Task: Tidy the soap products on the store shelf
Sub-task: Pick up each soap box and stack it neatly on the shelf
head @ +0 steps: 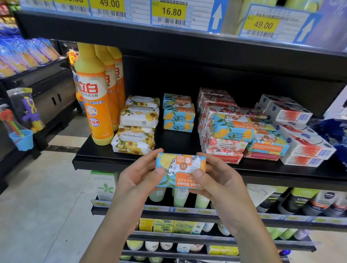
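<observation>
Goat soap bar (180,170) pinched between left hand (138,178) and right hand (220,182).

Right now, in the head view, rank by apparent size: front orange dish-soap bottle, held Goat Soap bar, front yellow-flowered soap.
Largest: front orange dish-soap bottle.
Then: held Goat Soap bar and front yellow-flowered soap look alike; the bar is nearer, so unranked.

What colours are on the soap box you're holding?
The soap box is blue with yellow fruit, green leaves and an orange label, seen in the head view.
</observation>
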A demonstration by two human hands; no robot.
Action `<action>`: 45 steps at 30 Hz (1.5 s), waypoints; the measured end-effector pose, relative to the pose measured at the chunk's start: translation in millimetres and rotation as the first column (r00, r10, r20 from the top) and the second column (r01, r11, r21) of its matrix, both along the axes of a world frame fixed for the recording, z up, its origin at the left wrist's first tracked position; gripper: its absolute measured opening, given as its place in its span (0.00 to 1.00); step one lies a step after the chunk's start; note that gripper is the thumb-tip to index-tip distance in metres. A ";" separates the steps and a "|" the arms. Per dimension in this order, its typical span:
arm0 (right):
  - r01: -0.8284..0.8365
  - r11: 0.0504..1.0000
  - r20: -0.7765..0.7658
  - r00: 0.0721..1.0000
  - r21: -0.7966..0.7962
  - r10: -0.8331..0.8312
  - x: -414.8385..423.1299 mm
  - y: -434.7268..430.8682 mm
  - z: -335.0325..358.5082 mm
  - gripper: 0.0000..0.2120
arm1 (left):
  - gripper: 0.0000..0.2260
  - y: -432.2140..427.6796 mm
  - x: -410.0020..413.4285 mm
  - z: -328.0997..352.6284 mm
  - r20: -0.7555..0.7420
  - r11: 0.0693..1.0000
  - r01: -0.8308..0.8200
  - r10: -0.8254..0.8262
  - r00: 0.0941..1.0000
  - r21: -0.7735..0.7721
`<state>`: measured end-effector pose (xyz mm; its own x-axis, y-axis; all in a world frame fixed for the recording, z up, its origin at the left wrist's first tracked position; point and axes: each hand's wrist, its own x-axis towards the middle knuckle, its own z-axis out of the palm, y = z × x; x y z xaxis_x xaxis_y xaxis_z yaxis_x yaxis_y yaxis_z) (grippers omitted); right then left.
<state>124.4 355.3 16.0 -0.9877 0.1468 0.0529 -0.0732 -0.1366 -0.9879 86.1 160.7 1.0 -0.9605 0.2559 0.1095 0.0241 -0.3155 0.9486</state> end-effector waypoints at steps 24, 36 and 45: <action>0.002 0.992 -0.240 0.970 0.127 0.028 4.0 1.0 -4.4 0.22 | 0.26 3.2 1.2 3.8 0.084 1.000 0.002 0.000 0.996 -0.022; 0.028 0.999 0.095 0.995 0.021 -0.030 7.6 -2.2 -3.7 0.32 | 0.28 6.5 4.4 -3.4 0.097 0.995 -0.081 0.086 0.992 -0.053; 0.035 0.999 0.057 0.998 -0.017 -0.034 10.4 -2.1 -5.5 0.25 | 0.24 4.5 5.6 -7.2 0.082 0.996 -0.051 0.057 0.995 -0.072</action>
